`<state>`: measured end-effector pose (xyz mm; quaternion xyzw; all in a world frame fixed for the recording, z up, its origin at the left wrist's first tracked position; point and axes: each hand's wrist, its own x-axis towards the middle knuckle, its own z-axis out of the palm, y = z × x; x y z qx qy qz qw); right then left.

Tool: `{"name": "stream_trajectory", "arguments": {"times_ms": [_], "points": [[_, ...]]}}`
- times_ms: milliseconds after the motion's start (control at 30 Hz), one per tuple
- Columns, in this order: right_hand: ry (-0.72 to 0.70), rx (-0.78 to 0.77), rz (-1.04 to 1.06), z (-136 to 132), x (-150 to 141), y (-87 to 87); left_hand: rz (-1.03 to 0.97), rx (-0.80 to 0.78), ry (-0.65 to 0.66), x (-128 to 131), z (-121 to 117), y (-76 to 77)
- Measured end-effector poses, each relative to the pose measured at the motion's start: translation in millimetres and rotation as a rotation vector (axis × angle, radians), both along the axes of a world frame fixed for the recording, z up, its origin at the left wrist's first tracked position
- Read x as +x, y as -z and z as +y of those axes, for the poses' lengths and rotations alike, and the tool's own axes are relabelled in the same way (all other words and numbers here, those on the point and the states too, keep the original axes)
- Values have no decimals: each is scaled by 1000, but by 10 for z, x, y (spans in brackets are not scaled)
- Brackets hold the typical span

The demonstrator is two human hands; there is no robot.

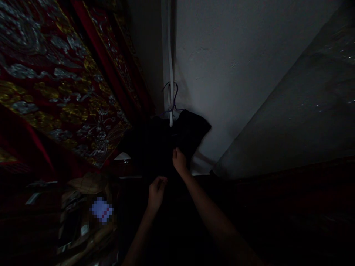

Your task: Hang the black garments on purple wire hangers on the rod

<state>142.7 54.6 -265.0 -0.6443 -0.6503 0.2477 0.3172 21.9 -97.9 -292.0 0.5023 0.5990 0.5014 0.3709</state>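
Note:
A black short-sleeved shirt [191,127] hangs on a thin dark wire hanger [175,96], which is hooked over a white cord [170,55] running down the wall. My right hand [180,162] is closed on the front of the shirt, below the collar. Lower and further left, my left hand [156,194] has its thumb and fingers pinched together against the same dark cloth. The folds between both hands are lost in the darkness.
Red cloth [69,85] with gold and silver embroidery fills the upper left. Pale wall [235,55] stands behind the shirt, with a greyish sheet-like surface [291,111] slanting at right. Various items, including a blurred-out bluish-white patch [102,210], lie at lower left.

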Motion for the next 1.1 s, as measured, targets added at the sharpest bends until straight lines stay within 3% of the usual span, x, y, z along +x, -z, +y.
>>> {"name": "stream_trajectory", "arguments": {"times_ms": [200, 433, 633, 733, 867, 967, 1100], "points": [[13, 1, 108, -113, 135, 96, 44, 36, -41, 13, 63, 69], [-73, -99, 368, -618, 273, 175, 190, 196, -24, 92, 305, 67], [-84, -140, 646, -993, 398, 95, 220, 225, 98, 278, 283, -67], [-42, -132, 780, -1077, 413, 46, 206, 235, 57, 356, 217, -60], [-116, -168, 741, -1126, 409, -64, 175, 317, -62, 385, 204, -31], [-190, -204, 699, -1153, 430, -154, 172, 370, -45, 360, 208, -57], [-143, -161, 730, -1195, 480, -200, 173, 358, -25, 350, 138, -135]]}}
